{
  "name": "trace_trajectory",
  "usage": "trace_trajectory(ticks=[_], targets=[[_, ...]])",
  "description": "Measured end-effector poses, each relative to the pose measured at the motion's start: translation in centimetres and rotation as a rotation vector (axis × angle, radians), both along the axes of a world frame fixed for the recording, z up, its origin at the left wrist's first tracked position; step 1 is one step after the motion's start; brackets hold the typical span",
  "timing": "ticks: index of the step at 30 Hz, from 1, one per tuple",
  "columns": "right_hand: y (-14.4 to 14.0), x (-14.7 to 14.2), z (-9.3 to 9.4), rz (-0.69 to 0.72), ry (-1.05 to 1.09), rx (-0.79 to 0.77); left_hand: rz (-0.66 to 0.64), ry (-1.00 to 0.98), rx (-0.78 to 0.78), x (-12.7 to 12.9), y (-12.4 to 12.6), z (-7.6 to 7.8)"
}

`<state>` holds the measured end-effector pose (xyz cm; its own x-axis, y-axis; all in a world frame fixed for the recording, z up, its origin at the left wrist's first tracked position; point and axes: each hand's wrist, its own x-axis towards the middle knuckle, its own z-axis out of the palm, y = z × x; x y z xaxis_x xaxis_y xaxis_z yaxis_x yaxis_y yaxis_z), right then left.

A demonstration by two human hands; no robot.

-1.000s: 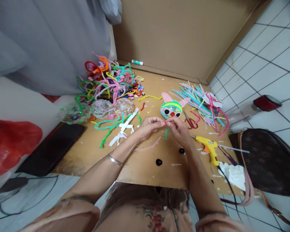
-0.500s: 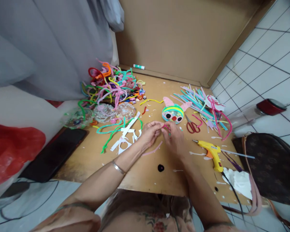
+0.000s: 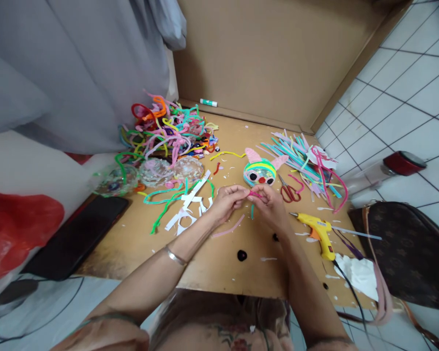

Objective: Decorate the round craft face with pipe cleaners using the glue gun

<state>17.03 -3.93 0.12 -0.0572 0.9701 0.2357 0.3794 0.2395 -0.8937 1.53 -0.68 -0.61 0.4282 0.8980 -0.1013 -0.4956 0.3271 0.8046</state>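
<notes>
Fingers of left hand (image 3: 229, 200) and right hand (image 3: 270, 204) pinch pink pipe cleaner (image 3: 255, 194) before bunny face (image 3: 259, 171), beside scissors (image 3: 288, 191).

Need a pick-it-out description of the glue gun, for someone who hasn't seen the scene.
Start at the brown board used as a work surface, then go to its right side, past the right hand. The glue gun lies there, just nearer than the red-handled scissors. It is the only solid yellow tool, with an orange trigger and a black cord.
</notes>
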Motion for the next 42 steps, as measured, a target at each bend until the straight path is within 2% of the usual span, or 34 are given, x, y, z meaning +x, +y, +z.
trace_trajectory(ticks=[4,8,16,20,30,36,42], targets=[[0.2,0.9,0.7,0.125,0.019,-0.076,-0.151,0.139,0.084,-0.8,0.4,0.2],[0.1,1.3,1.1,0.167,-0.044,-0.059,-0.123,0.201,0.105,-1.1,0.6,0.2],[-0.1,0.7,1.0,-0.081,-0.436,0.438,-0.024,0.102,0.036,-0.5,0.3,0.4],[-0.4,-0.1,0.2,-0.143,-0.539,0.569,0.065,0.028,-0.011,0.0,0.1,0.2],[-1.0,-3.0,-1.6,-0.359,-0.568,0.585,0.251,-0.060,-0.129,1.4,-0.8,-0.5],[-0.7,-3.4,-2.2,-0.370,-0.639,0.622,0.346,-0.089,-0.182,1.9,-1.4,-0.6],[-0.4,-2.4,-2.1,-0.324,-0.703,0.614,0.323,-0.064,-0.202,2.0,-1.3,-1.1]])
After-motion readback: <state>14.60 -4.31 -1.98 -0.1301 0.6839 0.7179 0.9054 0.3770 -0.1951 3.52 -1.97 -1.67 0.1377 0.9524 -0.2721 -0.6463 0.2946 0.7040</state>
